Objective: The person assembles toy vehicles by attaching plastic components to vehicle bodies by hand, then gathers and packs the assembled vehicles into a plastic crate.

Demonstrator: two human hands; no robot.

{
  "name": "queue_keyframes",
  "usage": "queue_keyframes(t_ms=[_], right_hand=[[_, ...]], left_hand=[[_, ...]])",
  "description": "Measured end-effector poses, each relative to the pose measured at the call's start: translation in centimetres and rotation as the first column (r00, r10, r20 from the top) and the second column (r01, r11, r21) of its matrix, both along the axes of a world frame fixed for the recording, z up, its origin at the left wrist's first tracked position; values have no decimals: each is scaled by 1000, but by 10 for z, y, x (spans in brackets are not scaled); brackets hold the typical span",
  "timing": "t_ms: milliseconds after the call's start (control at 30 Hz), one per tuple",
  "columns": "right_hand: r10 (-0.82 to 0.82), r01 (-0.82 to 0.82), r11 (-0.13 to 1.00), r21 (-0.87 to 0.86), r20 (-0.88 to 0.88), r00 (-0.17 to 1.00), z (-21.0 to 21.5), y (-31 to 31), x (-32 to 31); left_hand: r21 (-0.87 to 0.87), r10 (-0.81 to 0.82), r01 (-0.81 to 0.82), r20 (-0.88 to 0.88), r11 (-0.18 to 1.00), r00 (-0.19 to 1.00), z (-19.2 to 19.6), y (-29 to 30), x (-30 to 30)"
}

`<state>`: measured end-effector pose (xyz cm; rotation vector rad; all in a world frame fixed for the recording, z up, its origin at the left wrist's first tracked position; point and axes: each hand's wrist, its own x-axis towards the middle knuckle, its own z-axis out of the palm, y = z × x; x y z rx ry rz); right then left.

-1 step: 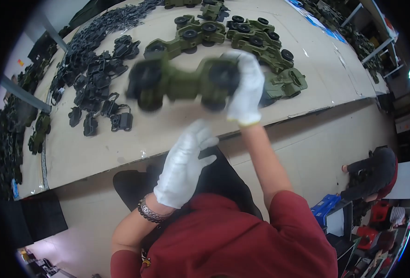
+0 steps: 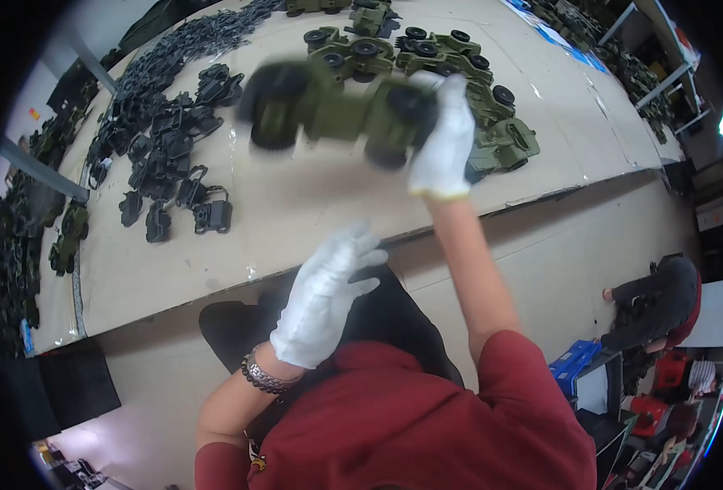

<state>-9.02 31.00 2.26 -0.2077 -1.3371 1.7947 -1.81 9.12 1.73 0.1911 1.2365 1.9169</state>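
Observation:
My right hand [image 2: 446,147], in a white glove, grips one end of an olive-green toy truck [image 2: 341,110] with black wheels. The truck is raised above the table and smeared by motion, its left end somewhat higher in the picture. Nothing is held in my left hand [image 2: 322,296], also white-gloved; it hovers open just off the table's near edge, fingers stretched and thumb apart. Beyond my right hand sit several more green toy trucks [image 2: 451,69], and one green toy vehicle body [image 2: 504,147] lies to its right.
Several dark grey plastic parts [image 2: 169,118] spread over the left of the table [image 2: 296,208], trailing into a long heap at the back. One green toy vehicle [image 2: 69,237] is at the far left. On the right, a person [image 2: 660,302] bends over near a blue object [image 2: 572,365].
The green truck in my right hand has shifted away from me and slightly right, its left end tilting up. My left hand has hardly moved.

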Motion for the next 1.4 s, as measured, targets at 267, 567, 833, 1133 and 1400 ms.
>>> queue_keyframes(t_ms=[267,567,833,1133,1400], right_hand=[[254,-242,960,-141,74,964,39,187,-88],[-499,-614,279,739,657,565,25,226,114],[-544,-316,270,909,415,729,-26,179,115],[-592,-177,220,959,276,757,-27,145,129],[-521,-223,317,922,366,771,-37,120,92]], left_hand=[[19,-63,61,74,998,995,-21,-1,0],[15,-44,42,109,999,993,-24,-11,-5],[21,-39,37,87,999,995,-20,-11,2],[-32,-27,30,89,999,996,-26,-19,-1],[-54,-43,46,59,997,997,-28,-27,-6]])
